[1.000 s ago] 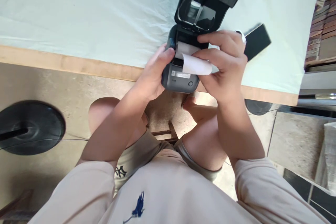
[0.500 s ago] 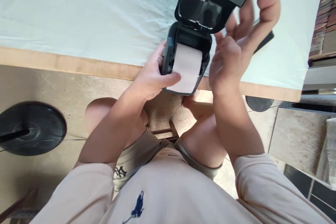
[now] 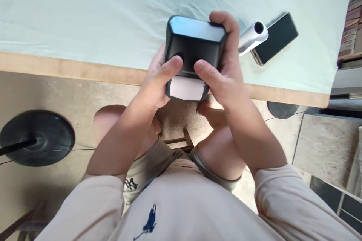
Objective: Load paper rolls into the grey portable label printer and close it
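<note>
A table (image 3: 85,15) draped in pale, wrinkled cloth fills the upper frame. At centre, left hand (image 3: 157,83) and right hand (image 3: 223,79) clasp a glossy black boxy printer (image 3: 195,43), white paper (image 3: 186,88) protruding. Upper right: white tube (image 3: 251,35), partly hiding a phone (image 3: 278,37).

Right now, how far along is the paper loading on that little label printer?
Done: the printer has its lid down, and white paper sticks out of the front slot. In hand: the left hand and right hand grip its sides, thumbs pressing the lid. Left: probably confirming it latched and tearing off the paper tail. A white roll and phone lie on the table.
</note>
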Demonstrator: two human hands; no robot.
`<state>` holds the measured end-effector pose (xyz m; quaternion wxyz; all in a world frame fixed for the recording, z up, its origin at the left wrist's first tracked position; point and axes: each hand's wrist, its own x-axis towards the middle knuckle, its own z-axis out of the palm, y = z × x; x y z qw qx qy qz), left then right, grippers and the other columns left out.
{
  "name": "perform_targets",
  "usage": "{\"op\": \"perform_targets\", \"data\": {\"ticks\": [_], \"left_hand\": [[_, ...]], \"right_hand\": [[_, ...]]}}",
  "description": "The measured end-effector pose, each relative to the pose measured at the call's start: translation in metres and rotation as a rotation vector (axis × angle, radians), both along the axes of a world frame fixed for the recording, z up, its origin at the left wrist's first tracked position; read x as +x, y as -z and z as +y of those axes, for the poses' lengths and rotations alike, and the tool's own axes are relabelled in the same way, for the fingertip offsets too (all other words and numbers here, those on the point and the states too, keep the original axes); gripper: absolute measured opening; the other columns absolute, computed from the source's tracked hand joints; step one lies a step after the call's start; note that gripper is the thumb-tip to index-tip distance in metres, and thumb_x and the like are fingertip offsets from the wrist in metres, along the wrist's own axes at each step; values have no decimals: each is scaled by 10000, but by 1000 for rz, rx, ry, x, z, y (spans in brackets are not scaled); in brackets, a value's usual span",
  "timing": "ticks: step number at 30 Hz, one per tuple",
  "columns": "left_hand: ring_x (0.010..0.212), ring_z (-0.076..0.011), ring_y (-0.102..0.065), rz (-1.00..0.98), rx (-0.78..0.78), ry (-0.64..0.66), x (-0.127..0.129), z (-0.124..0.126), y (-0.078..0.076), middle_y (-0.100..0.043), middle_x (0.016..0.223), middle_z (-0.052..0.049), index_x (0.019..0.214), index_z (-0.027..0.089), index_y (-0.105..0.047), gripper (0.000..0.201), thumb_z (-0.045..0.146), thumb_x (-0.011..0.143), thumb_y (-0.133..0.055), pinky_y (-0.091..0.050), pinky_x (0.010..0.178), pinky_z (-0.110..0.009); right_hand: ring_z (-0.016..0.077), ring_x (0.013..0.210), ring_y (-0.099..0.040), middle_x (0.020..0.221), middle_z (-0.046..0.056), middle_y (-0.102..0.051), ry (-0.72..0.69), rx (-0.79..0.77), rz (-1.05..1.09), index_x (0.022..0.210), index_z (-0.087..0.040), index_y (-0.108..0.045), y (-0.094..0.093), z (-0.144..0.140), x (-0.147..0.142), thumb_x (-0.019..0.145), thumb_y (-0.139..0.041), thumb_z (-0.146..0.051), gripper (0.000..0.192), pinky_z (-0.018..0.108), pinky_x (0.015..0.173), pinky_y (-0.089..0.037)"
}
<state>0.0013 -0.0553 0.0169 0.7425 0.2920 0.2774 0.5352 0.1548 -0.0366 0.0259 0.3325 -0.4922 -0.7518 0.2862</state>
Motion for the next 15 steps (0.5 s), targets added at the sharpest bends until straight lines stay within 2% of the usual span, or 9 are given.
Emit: {"op": "perform_targets", "data": {"ticks": [4, 7, 10, 13, 15], "left_hand": [[1482, -259, -434, 30, -91, -22, 2, -1, -5, -726, 1155, -19, 1165, 343, -674, 317, 392, 853, -659, -495, 1127, -384], [1455, -260, -478, -58, -171, 3, 5, 0, -4, -726, 1162, -54, 1169, 247, -690, 377, 512, 952, -532, -481, 1161, -407], [1404, -245, -530, -117, -166, -7, 5, 5, 2, -719, 1213, -86, 1123, 180, -699, 515, 586, 1009, -404, -485, 1171, -390], [1404, -228, -524, -117, -197, -53, 3, 10, 10, -743, 1162, -82, 1055, 177, -711, 457, 496, 1037, -383, -475, 1182, -376], [1417, -219, -506, -99, -236, -65, 3, 13, 13, -759, 1105, -63, 953, 210, -710, 391, 478, 1023, -434, -476, 1179, -360]], "right_hand": [[144, 1228, -575, 1450, 47, -429, -68, -44, 174, 1424, -303, -234, -5, -3, -1, 907, -431, -662, 659, 302, 1053, -542], [150, 1289, -562, 1459, 40, -444, -42, -46, 207, 1405, -283, -294, -6, 0, 4, 929, -423, -584, 578, 296, 1112, -519], [167, 1435, -477, 1508, 41, -436, 7, -16, 200, 1399, -274, -366, -5, 3, 10, 941, -400, -582, 554, 302, 1158, -501], [163, 1527, -372, 1574, 20, -369, -110, 21, 193, 1451, -301, -349, -5, 6, 17, 915, -455, -632, 639, 306, 1219, -466], [173, 1540, -349, 1592, 4, -338, -175, 23, 138, 1479, -325, -330, -7, 7, 22, 886, -500, -673, 708, 311, 1191, -493]]}}
